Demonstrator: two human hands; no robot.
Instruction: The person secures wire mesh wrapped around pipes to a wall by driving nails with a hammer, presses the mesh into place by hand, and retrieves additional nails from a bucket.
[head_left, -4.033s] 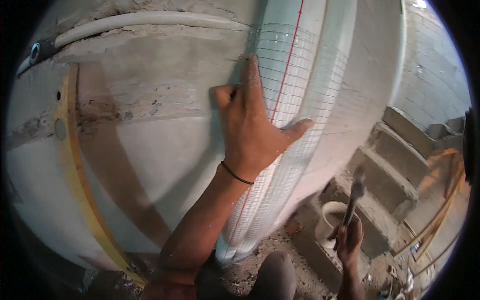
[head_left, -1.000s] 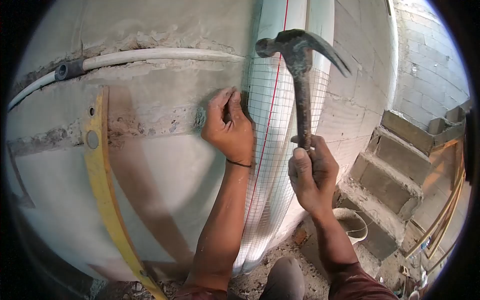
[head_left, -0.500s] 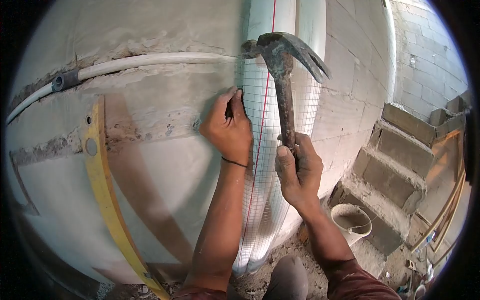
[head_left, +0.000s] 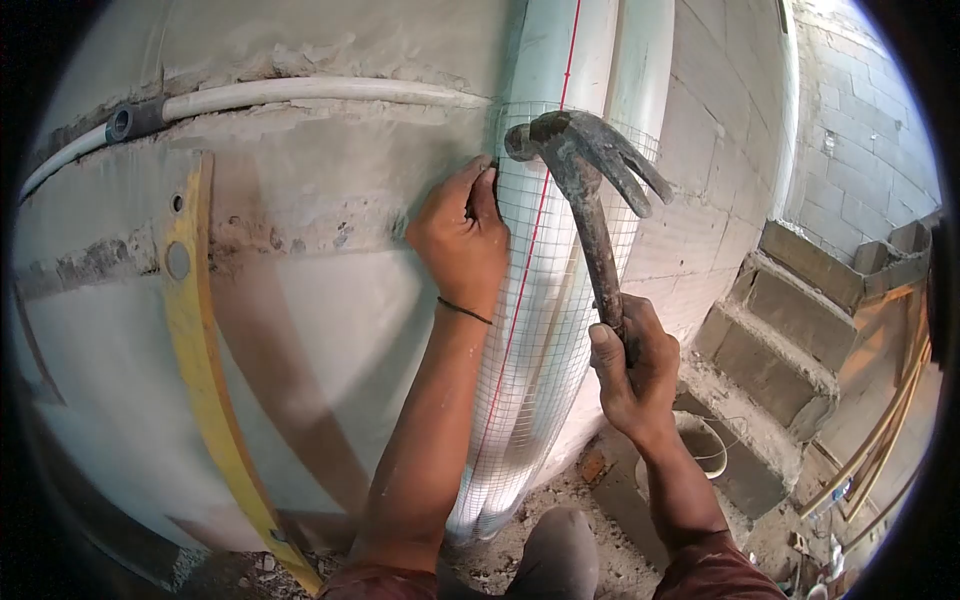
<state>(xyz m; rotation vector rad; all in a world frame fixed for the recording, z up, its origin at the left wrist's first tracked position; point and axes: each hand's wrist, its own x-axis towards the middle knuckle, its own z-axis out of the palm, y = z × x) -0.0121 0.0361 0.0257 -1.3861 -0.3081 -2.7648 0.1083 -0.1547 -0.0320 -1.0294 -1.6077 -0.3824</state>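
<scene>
The right hand (head_left: 637,370) has a claw hammer (head_left: 591,225) in its firm grip, slightly tilted, in front of 2 pale pipes (head_left: 590,50) partly covered by wire mesh (head_left: 540,330). The left hand (head_left: 460,240), grip pinched narrow, is at the mesh's left edge near the wall (head_left: 330,300); whether it holds anything, one cannot tell.

The hammer (head_left: 590,213) is seen as dark metal, scuffed and matt. The pipes (head_left: 552,60) are surfaced in smooth, glossy plastic, overlaid by wire mesh (head_left: 528,330). The wall (head_left: 310,330) is faced in matt plaster; the steps (head_left: 765,355) are formed of rough concrete.
</scene>
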